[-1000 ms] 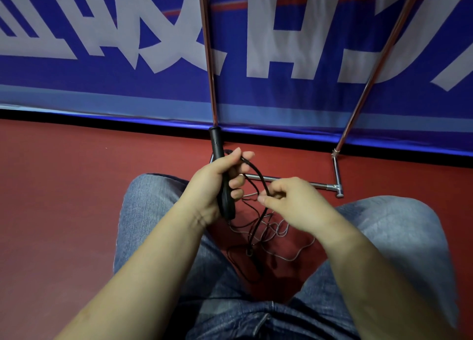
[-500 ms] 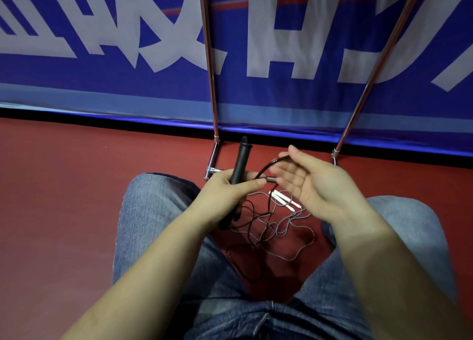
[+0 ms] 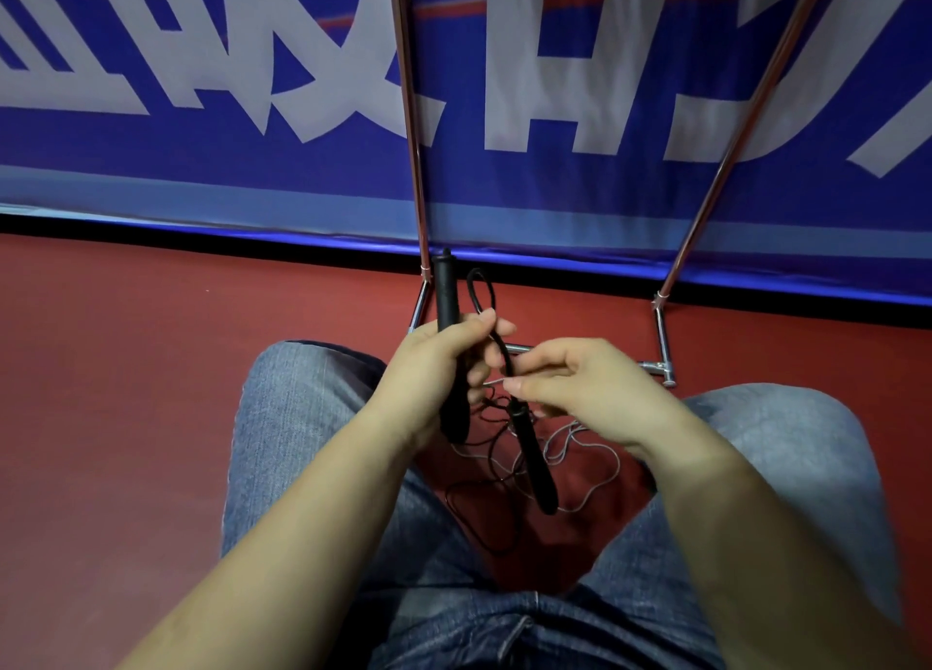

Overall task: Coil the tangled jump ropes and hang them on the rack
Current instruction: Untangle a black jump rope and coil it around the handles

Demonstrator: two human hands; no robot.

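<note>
A: While the ropes still lie tangled, how far is the person?

B: Early, it seems. The left hand (image 3: 444,361) grips one black handle (image 3: 448,306), matte and cylindrical, upright. The right hand (image 3: 580,392) pinches a thin cord beside the second black handle (image 3: 534,462), which hangs down. Black and grey cords (image 3: 570,447) lie tangled on the red floor between the knees. The shiny metal rack (image 3: 660,336), farther right, carries nothing visible.

The two slanted chrome poles of the metal rack (image 3: 409,129) run off the top edge. The left hand (image 3: 433,367) covers the middle of the upright black rope handle (image 3: 446,291). Thin black and grey cords (image 3: 570,447), tangled on the floor between the knees, cannot be traced apart.
</note>
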